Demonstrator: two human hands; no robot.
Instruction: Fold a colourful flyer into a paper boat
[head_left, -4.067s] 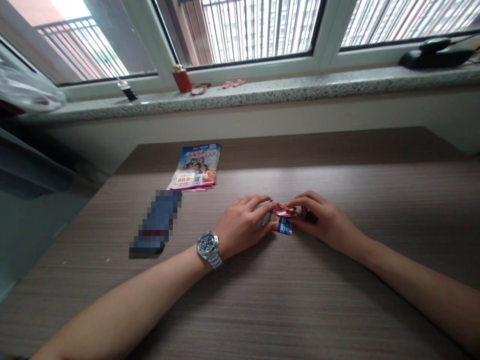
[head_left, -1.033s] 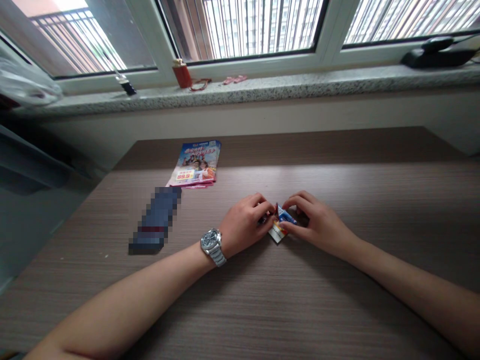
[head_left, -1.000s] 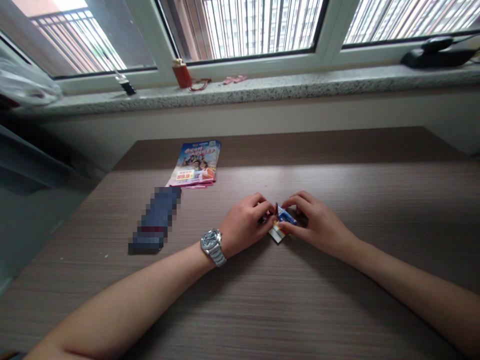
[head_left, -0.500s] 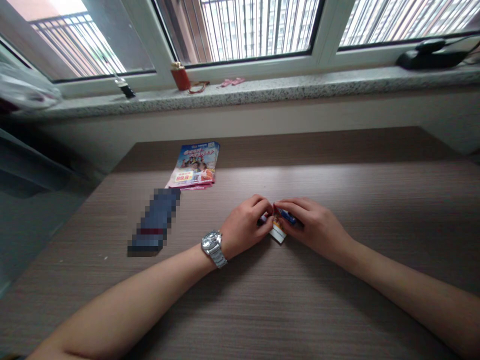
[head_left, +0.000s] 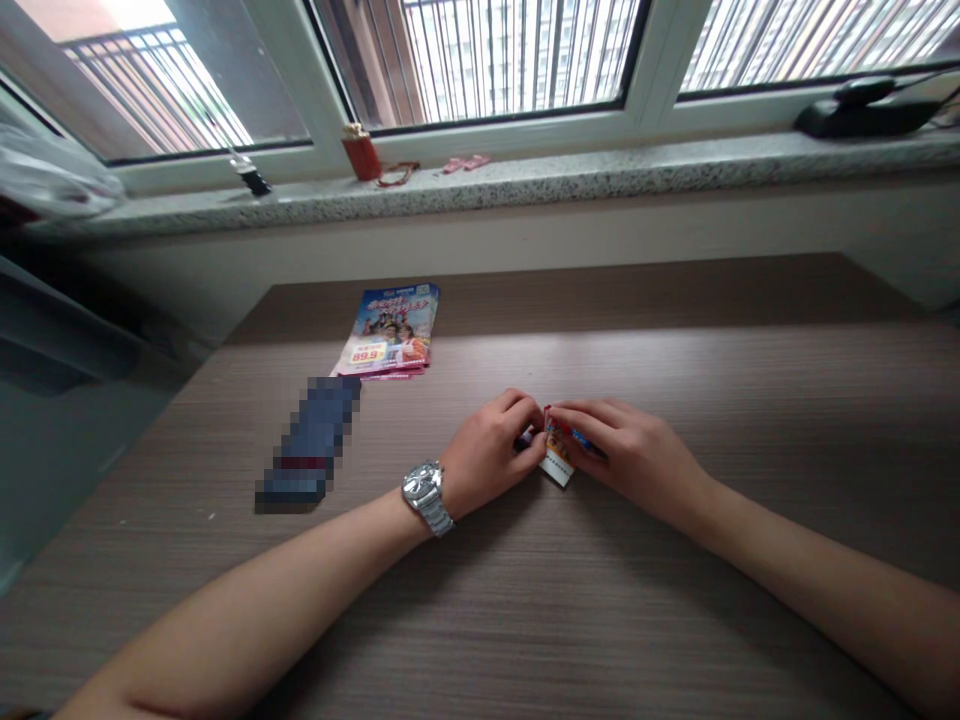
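Note:
Between my hands, low over the table, is a small folded printed paper [head_left: 557, 462] with a white lower edge and red, yellow and blue print. It looks like one of the flyers, folded up. My left hand [head_left: 496, 447], with a silver watch [head_left: 427, 495] on its wrist, pinches the paper's left side. From the right, my right hand [head_left: 634, 445] has its fingers and thumb closed on the other side. Much of the paper is hidden behind the fingers of both hands.
A stack of colourful flyers [head_left: 394, 330] lies at the table's back left. In front of it is a dark blurred-out rectangular object [head_left: 309, 445]. On the stone windowsill [head_left: 570, 185] stand a red container [head_left: 361, 155], a small black-and-white item [head_left: 250, 175] and a black device [head_left: 866, 115].
My right hand has shifted very slightly to the right, and a bit more of the paper's printed face shows between the hands. My left hand stays in place.

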